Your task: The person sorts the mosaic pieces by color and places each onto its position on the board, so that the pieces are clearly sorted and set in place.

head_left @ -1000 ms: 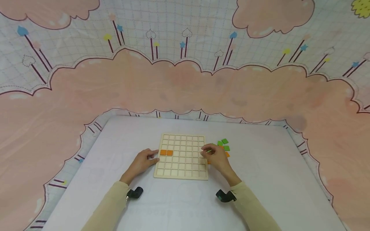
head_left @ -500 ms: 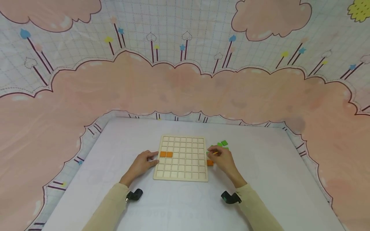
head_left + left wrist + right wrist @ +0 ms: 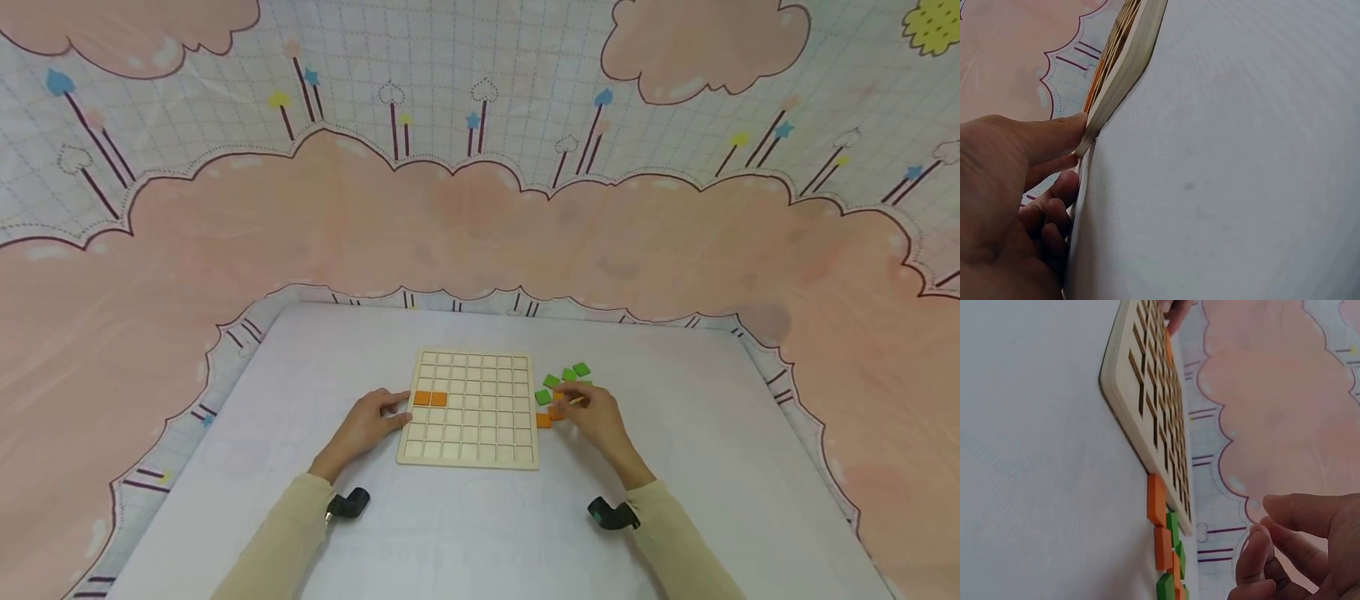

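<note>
A square wooden grid board (image 3: 468, 433) lies on the white table. Two orange tiles (image 3: 431, 399) sit side by side in cells near its left edge. My left hand (image 3: 367, 421) touches that edge with thumb and forefinger; the left wrist view shows the thumb (image 3: 1060, 137) against the board's side. To the right of the board, my right hand (image 3: 596, 417) hovers over loose tiles, thumb and fingers bent towards each other. No tile shows between its fingers in the right wrist view. Green tiles (image 3: 543, 397) and orange tiles (image 3: 1156, 500) lie below it, some partly hidden by the hand.
The white table (image 3: 247, 467) reaches well beyond the board on every side. A patterned cloth backdrop (image 3: 480, 225) with clouds and candles rises behind the table and along its sides. A black wrist camera (image 3: 350, 503) sits at the left cuff, another (image 3: 613, 513) at the right.
My right hand has moved right from the board's right edge to the loose tiles, uncovering some green and orange ones. My left hand has stayed at the board's left edge.
</note>
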Action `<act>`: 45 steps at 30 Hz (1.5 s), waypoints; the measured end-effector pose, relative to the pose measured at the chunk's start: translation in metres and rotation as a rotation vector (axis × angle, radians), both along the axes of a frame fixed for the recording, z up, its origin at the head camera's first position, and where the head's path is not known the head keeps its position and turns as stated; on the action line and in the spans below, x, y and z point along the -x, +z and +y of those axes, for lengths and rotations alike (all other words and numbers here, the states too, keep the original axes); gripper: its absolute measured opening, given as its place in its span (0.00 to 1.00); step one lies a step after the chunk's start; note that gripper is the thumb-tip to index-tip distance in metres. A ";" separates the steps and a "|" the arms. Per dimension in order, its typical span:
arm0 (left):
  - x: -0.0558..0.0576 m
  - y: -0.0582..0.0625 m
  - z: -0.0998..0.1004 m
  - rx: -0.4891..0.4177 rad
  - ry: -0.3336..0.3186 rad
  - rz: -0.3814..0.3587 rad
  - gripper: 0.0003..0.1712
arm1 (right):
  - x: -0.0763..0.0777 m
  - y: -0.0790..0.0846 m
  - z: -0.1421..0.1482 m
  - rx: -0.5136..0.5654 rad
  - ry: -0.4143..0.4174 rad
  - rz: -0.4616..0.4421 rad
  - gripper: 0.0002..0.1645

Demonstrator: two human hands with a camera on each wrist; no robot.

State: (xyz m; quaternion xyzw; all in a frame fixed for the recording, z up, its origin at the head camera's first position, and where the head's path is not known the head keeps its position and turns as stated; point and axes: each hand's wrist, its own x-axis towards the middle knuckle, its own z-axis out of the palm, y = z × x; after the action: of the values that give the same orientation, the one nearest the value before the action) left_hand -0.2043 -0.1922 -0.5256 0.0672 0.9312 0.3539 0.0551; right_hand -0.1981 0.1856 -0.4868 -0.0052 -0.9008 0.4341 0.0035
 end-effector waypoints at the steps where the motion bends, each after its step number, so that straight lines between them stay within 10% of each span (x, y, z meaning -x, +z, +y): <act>1: 0.000 0.000 0.000 -0.001 0.002 -0.002 0.28 | 0.000 -0.001 0.001 -0.004 0.000 -0.001 0.14; 45: 0.002 -0.002 0.000 -0.004 0.004 -0.016 0.28 | 0.011 -0.031 0.017 -0.105 0.034 -0.128 0.14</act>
State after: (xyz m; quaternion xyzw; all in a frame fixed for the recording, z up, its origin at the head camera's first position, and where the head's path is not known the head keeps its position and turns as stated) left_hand -0.2064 -0.1926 -0.5278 0.0625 0.9302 0.3564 0.0619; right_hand -0.2089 0.2024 -0.5174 -0.0175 -0.9207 0.3850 -0.0609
